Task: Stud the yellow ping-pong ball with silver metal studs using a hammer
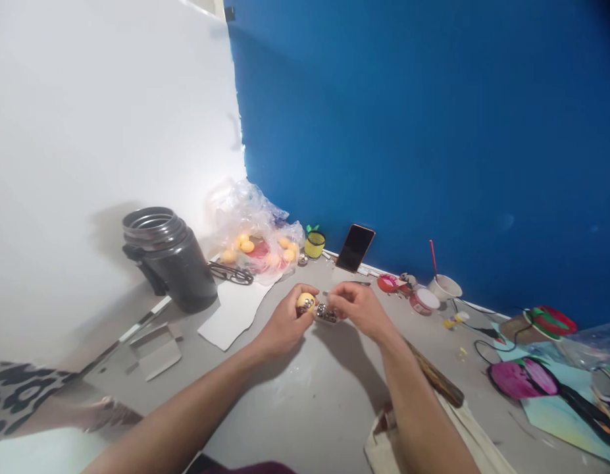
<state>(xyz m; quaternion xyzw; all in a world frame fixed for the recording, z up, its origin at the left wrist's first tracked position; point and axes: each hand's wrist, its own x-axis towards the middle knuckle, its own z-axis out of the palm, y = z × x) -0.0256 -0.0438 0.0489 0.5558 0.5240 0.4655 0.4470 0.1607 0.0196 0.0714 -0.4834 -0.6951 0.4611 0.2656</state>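
Between the thumb and fingers of my left hand (287,321) is a small yellow ball (305,303) with round, shiny silver and dark pieces on its near face. A small tray of shiny silver beads (326,312) sits just right of the ball, between my two hands. My right hand (356,306) is over the tray's right side, its thumb and fingertips pressed together. Whatever those fingertips hold is too small to make out. Behind the hands, a clear plastic bag (258,227) contains several more yellow balls (246,245).
A dark wide-mouthed flask (174,260) stands left, near eyeglasses (230,272) and white paper (238,313). A phone (355,248) leans against the blue wall beside a yellow pot (314,244). A cup (443,288) and craft pieces line the right. Another person's arm (62,409) rests lower left.
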